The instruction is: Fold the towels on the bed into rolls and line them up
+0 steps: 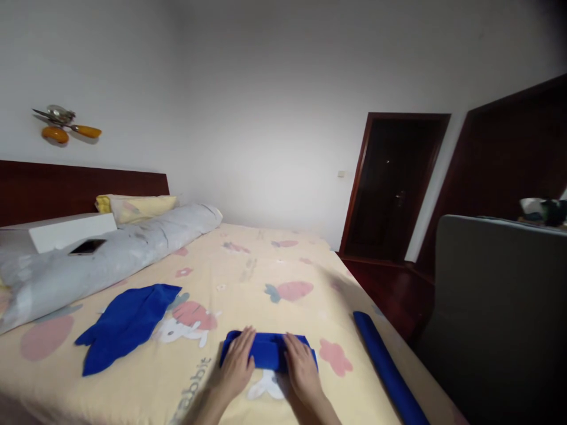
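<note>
A folded blue cloth point(268, 352) lies on the bed in front of me as a flat, oblong bundle. My left hand point(239, 357) rests on its left end, the fingers stretched over the top towards the far edge. On the right end lies my right hand point(303, 363), its fingers likewise stretched out across the fabric. Both hands touch the bundle from above; their palms are hidden. To the left, a second blue cloth point(128, 324) is spread loosely with an uneven outline. A long blue roll point(390, 369) runs along the bed's right edge.
The bed point(248, 260) has a cream sheet printed with rabbits and carrots. A grey rolled bundle point(146, 242) with a phone point(88, 247) on it, a white box point(73, 230) and a pillow point(142, 206) are at the left. A dark chair back point(500, 313) stands right.
</note>
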A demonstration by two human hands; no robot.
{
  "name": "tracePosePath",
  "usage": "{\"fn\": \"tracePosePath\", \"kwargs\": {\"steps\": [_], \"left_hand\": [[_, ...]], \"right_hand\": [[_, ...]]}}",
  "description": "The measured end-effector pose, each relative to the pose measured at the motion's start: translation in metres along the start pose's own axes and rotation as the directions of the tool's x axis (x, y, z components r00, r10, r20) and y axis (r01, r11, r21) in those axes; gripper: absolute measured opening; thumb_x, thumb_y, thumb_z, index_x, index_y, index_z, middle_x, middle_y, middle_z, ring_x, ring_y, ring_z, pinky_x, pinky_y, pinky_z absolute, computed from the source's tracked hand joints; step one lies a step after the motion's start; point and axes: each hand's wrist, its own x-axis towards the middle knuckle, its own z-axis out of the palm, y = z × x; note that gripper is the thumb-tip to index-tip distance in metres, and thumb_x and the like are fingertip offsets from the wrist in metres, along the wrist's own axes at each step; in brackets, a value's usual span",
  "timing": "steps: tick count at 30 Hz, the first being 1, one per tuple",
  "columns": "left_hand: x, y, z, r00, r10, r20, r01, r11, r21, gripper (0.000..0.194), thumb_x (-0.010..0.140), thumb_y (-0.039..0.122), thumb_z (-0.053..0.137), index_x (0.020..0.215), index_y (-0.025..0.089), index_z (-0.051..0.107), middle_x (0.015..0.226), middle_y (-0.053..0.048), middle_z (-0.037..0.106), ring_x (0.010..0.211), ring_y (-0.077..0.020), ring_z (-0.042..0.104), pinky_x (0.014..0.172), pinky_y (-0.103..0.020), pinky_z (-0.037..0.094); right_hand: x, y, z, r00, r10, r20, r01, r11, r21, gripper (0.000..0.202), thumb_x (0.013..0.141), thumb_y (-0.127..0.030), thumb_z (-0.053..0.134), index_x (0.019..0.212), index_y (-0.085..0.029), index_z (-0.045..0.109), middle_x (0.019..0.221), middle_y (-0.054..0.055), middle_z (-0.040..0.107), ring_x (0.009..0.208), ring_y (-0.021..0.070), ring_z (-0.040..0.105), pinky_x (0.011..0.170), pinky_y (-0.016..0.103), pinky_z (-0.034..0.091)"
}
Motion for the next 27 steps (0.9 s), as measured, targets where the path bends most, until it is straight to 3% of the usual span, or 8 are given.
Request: {"fn": "tracePosePath", "kwargs": {"steps": [3,6,11,14,17,20,24,27], "left_hand": [[0.001,0.019,0.005,0.969,0.102,0.225,-0.107,0.994,0.009,0.076,0.081,0.017,0.046,0.153,0.027,0.022,0.159,-0.003,0.021,0.146,-0.0223,0.021,0.119,-0.047,0.020],[-0.004,0.008,-0.003,0.951,0.109,0.290,-0.121,0.992,0.025,0.074,0.086,0.026,0.048,0.153,0.033,0.018,0.159,-0.001,0.019,0.146,-0.0236,0.021,0.118,-0.049,0.018],[-0.020,-0.042,-0.025,0.964,0.096,0.247,-0.117,0.990,0.073,0.063,0.093,0.028,0.043,0.151,0.037,0.021,0.157,-0.001,0.028,0.144,-0.0219,0.026,0.116,-0.048,0.023],[-0.027,-0.062,-0.030,0.980,0.061,0.188,-0.070,0.997,0.045,0.064,0.088,0.020,0.045,0.149,0.032,0.031,0.154,-0.004,0.036,0.141,-0.0203,0.034,0.113,-0.042,0.031],[-0.024,-0.066,-0.032,0.994,0.012,0.105,-0.006,0.998,-0.061,0.056,0.081,0.014,0.048,0.135,0.028,0.051,0.142,-0.004,0.053,0.129,-0.0191,0.049,0.108,-0.035,0.037],[-0.009,-0.061,-0.033,0.985,-0.162,0.065,0.172,0.967,-0.186,0.034,0.082,0.019,0.049,0.114,0.024,0.061,0.116,-0.003,0.069,0.108,-0.0181,0.062,0.095,-0.028,0.046],[0.021,-0.057,-0.032,0.930,-0.352,0.105,0.366,0.915,-0.172,0.023,0.086,0.023,0.046,0.105,0.020,0.061,0.096,-0.001,0.070,0.092,-0.0151,0.065,0.081,-0.022,0.048],[0.039,-0.059,-0.030,0.901,-0.418,0.116,0.427,0.901,-0.073,0.026,0.085,0.023,0.049,0.107,0.020,0.062,0.097,-0.004,0.071,0.099,-0.0192,0.065,0.087,-0.029,0.047]], "right_hand": [[0.003,-0.023,0.001,0.955,-0.099,0.278,0.086,0.995,0.059,0.053,0.096,-0.040,0.037,0.148,-0.031,0.033,0.153,0.005,0.036,0.140,0.0257,0.034,0.113,0.047,0.030],[-0.002,-0.010,-0.009,0.927,-0.048,0.372,0.040,0.999,0.028,0.056,0.094,-0.041,0.041,0.148,-0.033,0.030,0.156,0.004,0.028,0.143,0.0254,0.027,0.115,0.050,0.024],[-0.023,0.049,-0.027,0.947,0.032,0.321,-0.016,0.998,-0.053,0.054,0.093,-0.039,0.040,0.146,-0.031,0.037,0.152,0.008,0.037,0.139,0.0259,0.036,0.111,0.051,0.031],[-0.033,0.066,-0.032,0.970,0.026,0.242,-0.015,0.999,-0.047,0.050,0.092,-0.035,0.040,0.141,-0.026,0.046,0.145,0.012,0.047,0.133,0.0269,0.046,0.106,0.051,0.035],[-0.031,0.065,-0.035,0.986,0.057,0.158,-0.063,0.997,0.032,0.044,0.093,-0.038,0.038,0.130,-0.021,0.055,0.132,0.015,0.059,0.121,0.0271,0.056,0.103,0.048,0.038],[-0.014,0.063,-0.035,0.976,0.148,0.157,-0.166,0.980,0.107,0.043,0.096,-0.040,0.029,0.118,-0.020,0.060,0.115,0.012,0.068,0.105,0.0239,0.063,0.094,0.038,0.044],[0.016,0.068,-0.027,0.940,0.278,0.197,-0.290,0.956,0.034,0.042,0.095,-0.038,0.027,0.112,-0.019,0.061,0.101,0.009,0.072,0.093,0.0217,0.066,0.084,0.033,0.047],[0.036,0.069,-0.019,0.921,0.349,0.170,-0.343,0.937,-0.068,0.041,0.092,-0.028,0.029,0.114,-0.015,0.061,0.103,0.016,0.070,0.098,0.0281,0.065,0.086,0.042,0.046]]}}
